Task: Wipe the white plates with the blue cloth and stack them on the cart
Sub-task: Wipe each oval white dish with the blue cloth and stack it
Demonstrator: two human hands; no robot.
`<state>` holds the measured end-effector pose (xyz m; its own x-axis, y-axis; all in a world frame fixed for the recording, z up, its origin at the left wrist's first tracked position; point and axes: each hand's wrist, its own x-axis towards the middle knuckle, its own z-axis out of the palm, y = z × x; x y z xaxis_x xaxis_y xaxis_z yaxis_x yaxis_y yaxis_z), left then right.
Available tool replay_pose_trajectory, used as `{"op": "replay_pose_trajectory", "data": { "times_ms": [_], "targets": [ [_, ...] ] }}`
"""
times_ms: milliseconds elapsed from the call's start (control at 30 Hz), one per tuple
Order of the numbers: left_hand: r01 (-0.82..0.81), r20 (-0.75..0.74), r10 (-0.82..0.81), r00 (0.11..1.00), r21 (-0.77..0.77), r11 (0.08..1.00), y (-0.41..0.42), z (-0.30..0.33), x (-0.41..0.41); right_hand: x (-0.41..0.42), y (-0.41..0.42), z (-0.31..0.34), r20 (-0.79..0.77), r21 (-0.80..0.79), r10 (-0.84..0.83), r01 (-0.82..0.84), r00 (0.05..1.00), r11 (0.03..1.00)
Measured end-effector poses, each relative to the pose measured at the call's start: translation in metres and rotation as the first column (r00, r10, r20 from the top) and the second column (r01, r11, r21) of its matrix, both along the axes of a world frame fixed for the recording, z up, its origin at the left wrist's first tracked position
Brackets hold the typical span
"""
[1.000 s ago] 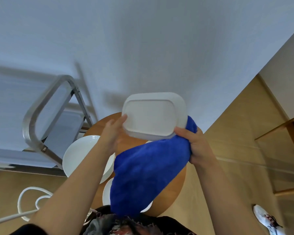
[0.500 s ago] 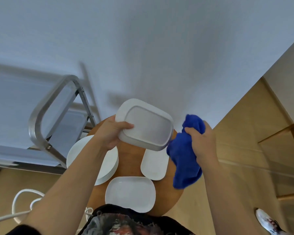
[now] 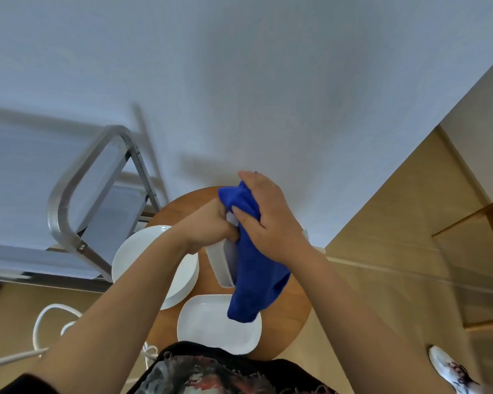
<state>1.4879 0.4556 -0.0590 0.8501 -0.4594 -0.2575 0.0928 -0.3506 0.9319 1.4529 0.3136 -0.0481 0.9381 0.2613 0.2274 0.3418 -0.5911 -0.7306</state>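
Both hands work on one rectangular plate (image 3: 221,261), held on edge above the round wooden counter (image 3: 292,304). Left hand (image 3: 211,227) has its grip curled round the plate's upper end, so the dish stands nearly upright with one face turned towards the other hand. Right hand (image 3: 271,220) pinches the blue cloth (image 3: 254,268) with its thumb and lays its fingers over the bunched fabric, pressing it against that face; the loose tail hangs down past the plate's lower end. Holding the plate off the counter seems meant to let the cloth reach a whole side and the rim without anything underneath getting in the way.

Directly below the held plate, nearest the person, a second rectangular plate (image 3: 211,327) lies flat on the counter, its far corner covered by the hanging cloth. Left of the held plate sits a stack of round plates (image 3: 137,253), partly hidden by the left forearm. Further left of that stack stands the cart (image 3: 66,200), its metal frame beside the counter's edge; no plates can be seen on it, so stacking looks not yet begun
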Motion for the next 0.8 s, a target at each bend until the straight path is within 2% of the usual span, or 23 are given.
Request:
{"op": "replay_pose_trajectory", "data": {
  "times_ms": [167, 367, 533, 667, 800],
  "targets": [
    [-0.014, -0.062, 0.008, 0.998, -0.103, 0.995, 0.005, -0.002, -0.008, 0.011, -0.017, -0.01, -0.205, 0.247, -0.095, 0.145, 0.974, 0.958],
    [-0.112, -0.064, 0.099, 0.993, -0.268, 0.957, 0.014, 0.01, -0.002, 0.014, -0.052, -0.035, -0.352, 0.299, -0.126, 0.239, 0.927, 0.924],
    [-0.199, -0.124, 0.165, 0.979, -0.364, 0.91, 0.015, 0.011, 0.001, 0.008, -0.06, -0.046, -0.405, 0.378, -0.122, 0.288, 0.906, 0.88],
    [-0.281, -0.189, 0.215, 0.958, -0.471, 0.836, 0.014, 0.006, 0.001, 0.004, -0.065, -0.047, -0.432, 0.477, -0.152, 0.368, 0.889, 0.798],
    [-0.392, -0.25, 0.304, 0.919, -0.511, 0.765, 0.011, -0.001, 0.001, 0.003, -0.068, -0.045, -0.468, 0.532, -0.201, 0.456, 0.86, 0.713]
  ]
}}
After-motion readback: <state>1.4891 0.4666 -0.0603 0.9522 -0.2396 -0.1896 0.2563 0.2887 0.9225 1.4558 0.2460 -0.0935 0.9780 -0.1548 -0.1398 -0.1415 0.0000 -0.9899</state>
